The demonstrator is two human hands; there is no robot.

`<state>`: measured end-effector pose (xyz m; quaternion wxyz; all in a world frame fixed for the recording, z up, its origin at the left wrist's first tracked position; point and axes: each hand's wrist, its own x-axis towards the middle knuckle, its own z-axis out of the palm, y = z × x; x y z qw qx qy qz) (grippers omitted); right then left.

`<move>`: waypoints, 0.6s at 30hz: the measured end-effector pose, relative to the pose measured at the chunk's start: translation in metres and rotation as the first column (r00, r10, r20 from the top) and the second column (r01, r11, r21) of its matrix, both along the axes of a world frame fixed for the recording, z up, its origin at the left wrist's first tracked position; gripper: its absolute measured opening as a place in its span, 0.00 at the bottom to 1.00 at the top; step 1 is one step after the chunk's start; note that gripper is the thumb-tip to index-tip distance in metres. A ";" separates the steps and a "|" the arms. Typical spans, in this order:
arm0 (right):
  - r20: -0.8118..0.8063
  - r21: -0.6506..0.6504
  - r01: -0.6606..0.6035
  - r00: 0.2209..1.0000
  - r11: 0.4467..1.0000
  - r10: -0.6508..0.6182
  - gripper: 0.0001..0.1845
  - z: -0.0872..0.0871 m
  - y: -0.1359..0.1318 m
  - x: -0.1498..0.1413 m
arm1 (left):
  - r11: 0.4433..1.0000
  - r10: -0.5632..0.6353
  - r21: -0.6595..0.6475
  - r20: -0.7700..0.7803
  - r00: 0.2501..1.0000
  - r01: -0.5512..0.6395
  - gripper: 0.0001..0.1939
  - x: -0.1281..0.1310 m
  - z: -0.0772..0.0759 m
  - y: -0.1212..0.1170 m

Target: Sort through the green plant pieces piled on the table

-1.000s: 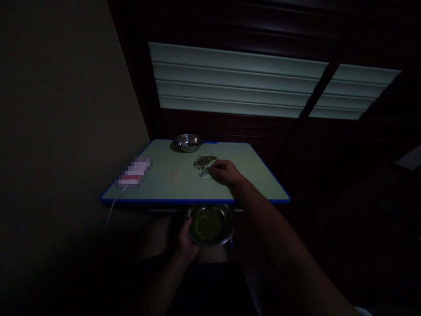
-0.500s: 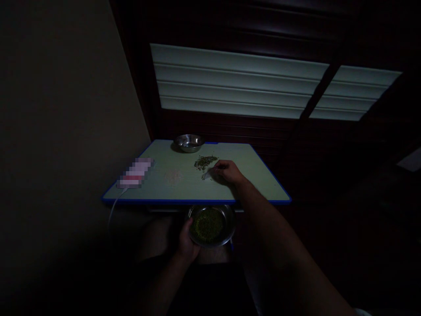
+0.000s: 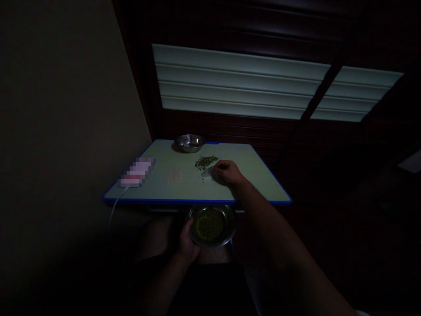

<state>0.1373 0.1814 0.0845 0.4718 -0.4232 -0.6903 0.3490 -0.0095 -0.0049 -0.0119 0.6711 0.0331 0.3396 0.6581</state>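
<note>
My left hand (image 3: 189,243) grips the left rim of a metal bowl (image 3: 232,228), thumb over the edge, just below the table's front edge. Many small green beans or seeds (image 3: 208,224) lie inside that bowl. Over the tabletop, my right hand (image 3: 226,170) pinches a small pale, flat piece (image 3: 208,171), perhaps a scraper or spoon; the dim light hides its exact kind. Its tip is by a few loose grains, just in front of a spread pile of green-brown grains (image 3: 205,162). To the left lies a thin patch of pale grains (image 3: 173,177).
A second metal bowl (image 3: 190,143) stands at the back of the pale, blue-edged table (image 3: 253,188). At the left is a blurred pink phone-like object (image 3: 136,172) with a white cable (image 3: 113,206). A wall and dark panelled doors (image 3: 230,83) border the table.
Very little differs. The pale piece in my right hand has shifted slightly by the loose grains, while my left hand and the bowl stay in place.
</note>
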 end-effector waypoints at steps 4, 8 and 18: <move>-0.007 -0.017 -0.001 1.000 1.000 0.001 0.07 0.002 -0.002 0.000 | 1.000 -0.004 -0.004 0.002 1.000 0.004 0.15 0.000 0.001 0.000; 0.014 -0.027 -0.033 0.999 0.999 0.033 0.08 0.005 -0.005 -0.002 | 1.000 -0.006 0.005 -0.001 1.000 0.006 0.14 0.000 0.001 -0.001; 0.009 -0.112 -0.179 0.984 0.977 0.181 0.11 0.008 -0.013 -0.004 | 1.000 -0.006 0.022 -0.018 1.000 0.006 0.14 0.000 0.000 0.000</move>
